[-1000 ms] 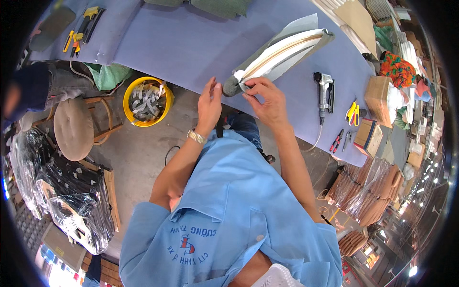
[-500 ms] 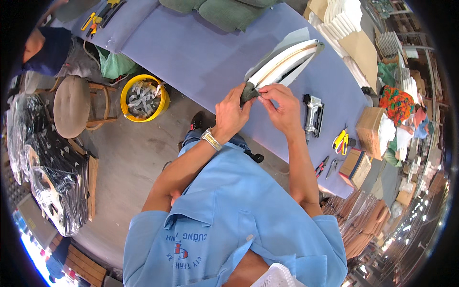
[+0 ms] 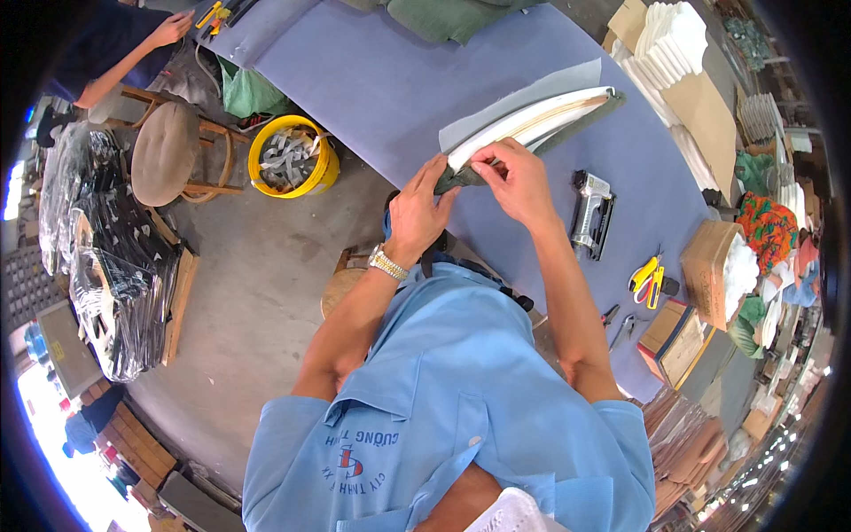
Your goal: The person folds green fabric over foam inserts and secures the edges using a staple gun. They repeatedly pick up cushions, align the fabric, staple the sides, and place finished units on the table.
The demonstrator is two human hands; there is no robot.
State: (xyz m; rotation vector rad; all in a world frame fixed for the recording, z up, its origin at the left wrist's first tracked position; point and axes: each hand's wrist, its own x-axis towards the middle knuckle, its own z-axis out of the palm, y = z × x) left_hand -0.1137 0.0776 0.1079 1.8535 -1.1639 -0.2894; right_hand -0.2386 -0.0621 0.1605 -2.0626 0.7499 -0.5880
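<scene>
A curved seat panel (image 3: 523, 124), with white padding, a thin wooden edge and dark green fabric, is held edge-up over the blue-covered table (image 3: 390, 97). My left hand (image 3: 420, 209) grips its near end, fingers wrapped over the green fabric. Just to the right, my right hand (image 3: 514, 177) pinches the fabric at the panel's edge, thumb and forefinger together. A pale grey sheet of cloth (image 3: 523, 102) sticks out along the panel's far side. To the right of my right hand lies a silver and black staple gun (image 3: 592, 215).
Yellow-handled cutters (image 3: 649, 282) and pliers (image 3: 623, 330) lie near the table's right edge, beside a cardboard box (image 3: 712, 266). Green cushions (image 3: 443, 18) rest at the far edge. A yellow bucket of scraps (image 3: 328, 173) and a round stool (image 3: 166, 155) stand left. Another person's arm (image 3: 133, 60) reaches in.
The panel has tipped lower and swung right, showing more of the grey cloth. My right hand has shifted slightly along the edge. The other person's forearm has come into view at far left.
</scene>
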